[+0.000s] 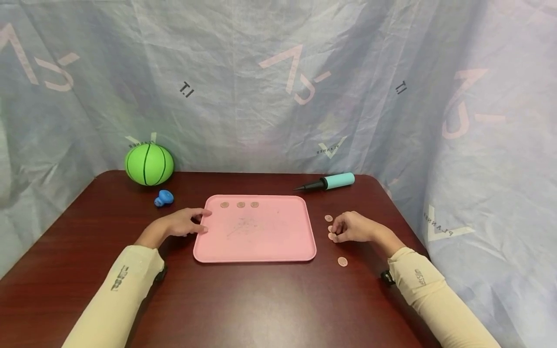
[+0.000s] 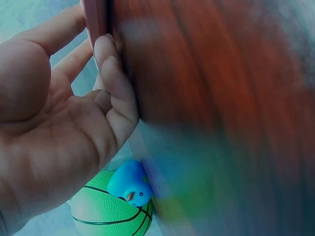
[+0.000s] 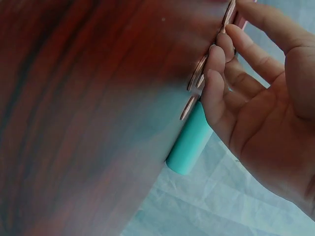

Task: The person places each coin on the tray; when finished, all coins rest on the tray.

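Observation:
My left hand [image 1: 184,222] rests on the left rim of a flat pink tray [image 1: 261,249]; its thumb and forefinger reach over the edge, with other fingers bent along the outer side [image 2: 113,83]. Three coins, one of them a copper-coloured coin [image 1: 241,205], lie in a row along the tray's far side. Right of the tray, my right hand [image 1: 354,227] has curled fingers, thumb and forefinger closing on the edges of a coin [image 1: 332,237] at the tabletop. A second coin [image 1: 330,228] is partly hidden by the fingers. One more coin [image 1: 328,218] lies just beyond.
Nearer me on the dark wooden table [image 1: 261,304] is a single coin [image 1: 343,261]. A turquoise hand pump [image 1: 340,181] lies at the back right. At the back left are a green ball [image 1: 149,164] and a blue rubber duck [image 1: 164,198]. Grey cloth [image 1: 235,96] hangs behind.

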The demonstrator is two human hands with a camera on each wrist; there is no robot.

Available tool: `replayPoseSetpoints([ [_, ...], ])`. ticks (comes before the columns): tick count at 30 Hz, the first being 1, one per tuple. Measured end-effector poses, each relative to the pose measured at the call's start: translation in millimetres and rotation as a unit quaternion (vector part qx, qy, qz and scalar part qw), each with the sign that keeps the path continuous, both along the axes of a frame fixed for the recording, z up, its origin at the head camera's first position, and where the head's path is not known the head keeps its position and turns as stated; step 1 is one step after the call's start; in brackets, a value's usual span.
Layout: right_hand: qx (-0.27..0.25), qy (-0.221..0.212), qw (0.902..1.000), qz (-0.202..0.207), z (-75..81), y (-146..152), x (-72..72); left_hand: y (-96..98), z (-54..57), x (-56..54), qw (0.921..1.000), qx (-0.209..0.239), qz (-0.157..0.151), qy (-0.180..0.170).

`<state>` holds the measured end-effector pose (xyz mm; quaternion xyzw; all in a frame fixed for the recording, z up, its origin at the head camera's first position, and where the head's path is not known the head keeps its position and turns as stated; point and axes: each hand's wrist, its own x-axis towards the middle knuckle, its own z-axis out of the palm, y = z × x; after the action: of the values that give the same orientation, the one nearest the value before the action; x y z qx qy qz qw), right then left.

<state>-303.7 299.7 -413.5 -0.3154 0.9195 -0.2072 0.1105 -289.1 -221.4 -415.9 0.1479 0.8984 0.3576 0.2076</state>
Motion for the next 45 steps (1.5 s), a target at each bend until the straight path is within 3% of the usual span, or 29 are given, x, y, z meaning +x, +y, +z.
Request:
replayPoseSetpoints([
  [10, 0.014, 0.021, 0.9997, 0.006, 6.7, -5.9, 0.9, -0.6, 4.3, -1.9, 1.0000, -0.009, 0.002, 0.005],
  [24, -0.005, -0.008, 0.9997, 0.024, 2.5, -5.3, -9.2, -3.5, 2.0, -3.2, 1.0000, -0.002, 0.002, 0.005],
  [35, 0.003, 0.002, 0.9997, 0.025, -1.5, -12.2, -1.8, -2.6, -0.6, -3.1, 1.0000, 0.000, -0.002, 0.008],
  [45, -0.027, -0.026, 0.9987, 0.035, -2.6, -11.4, -0.2, -0.9, -0.9, -2.1, 1.0000, 0.000, -0.003, 0.007],
])
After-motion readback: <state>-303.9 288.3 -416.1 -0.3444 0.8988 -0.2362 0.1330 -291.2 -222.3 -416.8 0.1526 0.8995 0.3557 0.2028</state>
